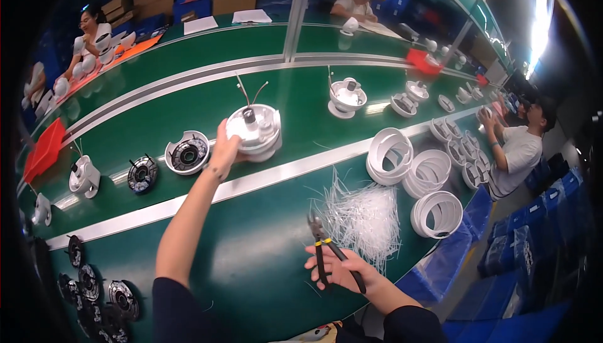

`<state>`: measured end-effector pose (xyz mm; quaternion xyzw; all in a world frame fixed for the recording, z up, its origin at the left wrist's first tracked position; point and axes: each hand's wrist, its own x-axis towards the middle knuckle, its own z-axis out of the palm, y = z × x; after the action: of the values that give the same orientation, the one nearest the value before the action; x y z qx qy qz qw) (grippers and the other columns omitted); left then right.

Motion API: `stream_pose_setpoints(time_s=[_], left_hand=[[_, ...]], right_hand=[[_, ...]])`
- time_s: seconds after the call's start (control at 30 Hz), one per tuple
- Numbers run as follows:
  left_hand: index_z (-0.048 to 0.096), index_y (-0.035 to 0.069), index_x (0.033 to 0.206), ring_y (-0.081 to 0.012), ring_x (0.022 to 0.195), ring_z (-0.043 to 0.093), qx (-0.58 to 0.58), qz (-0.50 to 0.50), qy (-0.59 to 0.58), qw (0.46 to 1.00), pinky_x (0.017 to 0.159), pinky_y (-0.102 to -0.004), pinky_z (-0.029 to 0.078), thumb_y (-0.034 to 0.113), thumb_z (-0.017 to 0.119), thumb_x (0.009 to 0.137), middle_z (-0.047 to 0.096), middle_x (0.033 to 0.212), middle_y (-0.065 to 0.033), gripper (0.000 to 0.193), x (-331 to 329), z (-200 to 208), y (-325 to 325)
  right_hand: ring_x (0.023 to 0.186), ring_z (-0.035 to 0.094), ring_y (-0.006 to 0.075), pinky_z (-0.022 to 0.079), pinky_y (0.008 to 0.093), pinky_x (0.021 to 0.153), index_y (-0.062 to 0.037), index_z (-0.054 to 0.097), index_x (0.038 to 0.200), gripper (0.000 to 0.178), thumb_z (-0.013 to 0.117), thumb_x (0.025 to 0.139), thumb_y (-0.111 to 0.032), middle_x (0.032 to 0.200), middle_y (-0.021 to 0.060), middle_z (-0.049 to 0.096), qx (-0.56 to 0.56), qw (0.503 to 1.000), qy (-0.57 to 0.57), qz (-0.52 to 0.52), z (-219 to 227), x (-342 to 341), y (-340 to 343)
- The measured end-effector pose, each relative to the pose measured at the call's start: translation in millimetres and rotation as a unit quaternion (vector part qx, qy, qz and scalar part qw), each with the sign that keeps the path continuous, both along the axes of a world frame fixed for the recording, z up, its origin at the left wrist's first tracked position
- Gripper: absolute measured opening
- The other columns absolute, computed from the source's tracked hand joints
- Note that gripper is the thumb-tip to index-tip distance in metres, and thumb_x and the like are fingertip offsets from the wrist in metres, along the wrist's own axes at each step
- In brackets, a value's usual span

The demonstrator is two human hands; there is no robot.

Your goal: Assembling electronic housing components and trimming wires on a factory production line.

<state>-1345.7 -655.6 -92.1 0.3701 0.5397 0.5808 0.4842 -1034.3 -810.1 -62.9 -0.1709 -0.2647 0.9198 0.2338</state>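
My left hand (224, 147) is stretched out over the green conveyor belt, its fingers closed round the side of a white round camera housing (260, 134). Thin wires stick up from the housing beside a dark cylindrical part. In my right hand (344, 271), above the near worktable, is a pair of cutting pliers (316, 225) with black and yellow handles. The handles are spread and the jaws point away from me. Just beyond the pliers lies a loose heap of clear plastic strips (367, 217). Left of my left hand, a white shell with a black ring-shaped part inside (188, 153) rests on the belt.
Stacked white rings (436, 214) stand right of the heap. Black round parts (124, 299) lie at the table's left. More white housings (347, 96) sit along the belt, with a red tray (45, 150) at far left. A co-worker (518, 151) works at right; others sit across the belt.
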Motion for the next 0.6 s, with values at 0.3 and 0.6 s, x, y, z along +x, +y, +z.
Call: stream_pose_setpoints(time_s=[0.3, 0.6], left_hand=[[0.021, 0.01, 0.135, -0.0257, 0.114, 0.04, -0.03, -0.093, 0.102, 0.99, 0.095, -0.0298, 0.032, 0.002, 0.047, 0.075, 0.035, 0.129, -0.0166, 0.065, 18.5, -10.0, -153.1], [0.049, 0.005, 0.114, -0.0323, 0.098, 0.049, 0.155, -0.109, 0.532, 0.825, 0.083, -0.0368, 0.042, 0.008, 0.064, 0.065, 0.05, 0.11, -0.0132, 0.052, 27.6, 42.4, -170.4]], right_hand=[[0.073, 0.051, 0.0283, 0.041, 0.035, 0.066, -0.0034, 0.052, 0.111, 0.063, 0.061, 0.048, -0.006, 0.08, 0.0116, 0.053, 0.765, 0.507, -0.372, -0.138, 68.2, -25.1, 54.0], [0.073, 0.047, 0.0212, 0.035, 0.0316, 0.065, -0.0061, 0.055, 0.108, 0.057, 0.065, 0.051, -0.011, 0.08, 0.0053, 0.052, 0.839, 0.277, -0.466, 0.049, 66.6, -54.6, 80.6]])
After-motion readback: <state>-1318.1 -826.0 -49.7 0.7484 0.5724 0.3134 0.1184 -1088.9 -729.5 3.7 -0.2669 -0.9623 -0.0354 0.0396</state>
